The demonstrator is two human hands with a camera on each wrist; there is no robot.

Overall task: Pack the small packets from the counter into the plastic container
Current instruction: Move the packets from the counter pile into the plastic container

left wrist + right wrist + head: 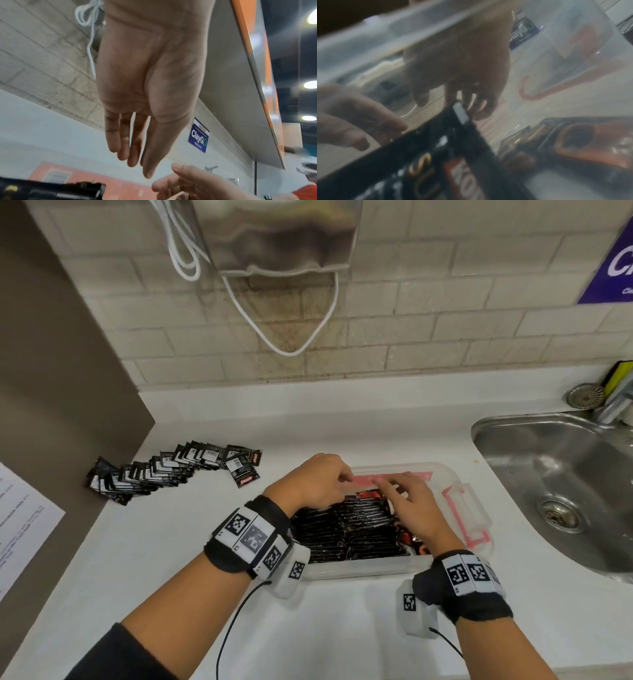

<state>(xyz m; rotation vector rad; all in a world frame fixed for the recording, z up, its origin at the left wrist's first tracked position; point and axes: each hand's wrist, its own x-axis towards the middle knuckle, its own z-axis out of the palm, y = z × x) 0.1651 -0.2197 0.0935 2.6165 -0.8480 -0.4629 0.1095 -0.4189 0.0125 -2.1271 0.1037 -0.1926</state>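
A clear plastic container (pixel 363 571) with pink latches sits on the white counter, packed with rows of upright black packets (pixel 359 529). Both my hands hover over its far end. My left hand (pixel 337 479) holds nothing; in the left wrist view its fingers (pixel 135 155) hang straight and relaxed. My right hand (pixel 394 491) reaches in with fingers stretched, its fingertips (pixel 479 108) touching the top edges of the packed packets (pixel 460 121). A fanned row of loose black packets (pixel 164 470) lies on the counter to the left.
A steel sink (pixel 565 474) lies to the right of the container, with a drain strainer (pixel 584 395) and a sponge (pixel 620 378) behind it. A brown side wall with a printed sheet (pixel 20 525) bounds the left. White cords (pixel 291 333) hang down the tiled wall.
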